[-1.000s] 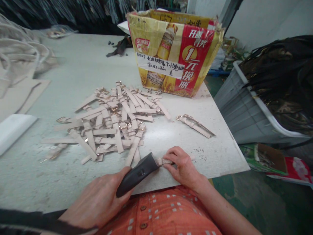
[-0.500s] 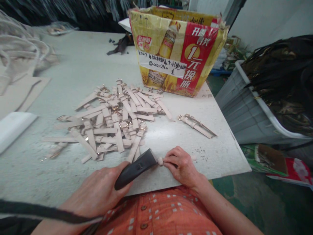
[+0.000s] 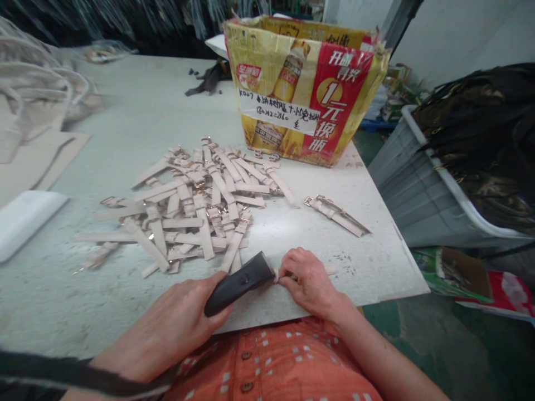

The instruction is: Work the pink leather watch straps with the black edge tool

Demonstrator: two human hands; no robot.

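Note:
My left hand point(image 3: 188, 309) is closed around a long black piece point(image 3: 240, 285) with a broad, square-cut end and a small mark on its upper face; its exact kind is unclear. That end meets a small beige buckle strap point(image 3: 330, 270), which my right hand point(image 3: 305, 278) pinches between thumb and fingers. Most of this strap is hidden by the right hand; its pale tip sticks out to the right. Just beyond my hands lies a heap of similar beige buckle straps point(image 3: 204, 214). Two more buckle straps point(image 3: 336, 216) lie apart, to the right of the heap.
A yellow and red cardboard box point(image 3: 301, 106) stands at the back of the table point(image 3: 137, 111). Beige material point(image 3: 37, 106) and a white block point(image 3: 29, 223) are at the left. Beyond the right edge stands a grey bin point(image 3: 401, 178) of black items. A dark band crosses the lower left.
The black piece and my left hand have shifted slightly right and up, closer to the right hand. The beige loop between them now shows less. My right hand stays almost in place.

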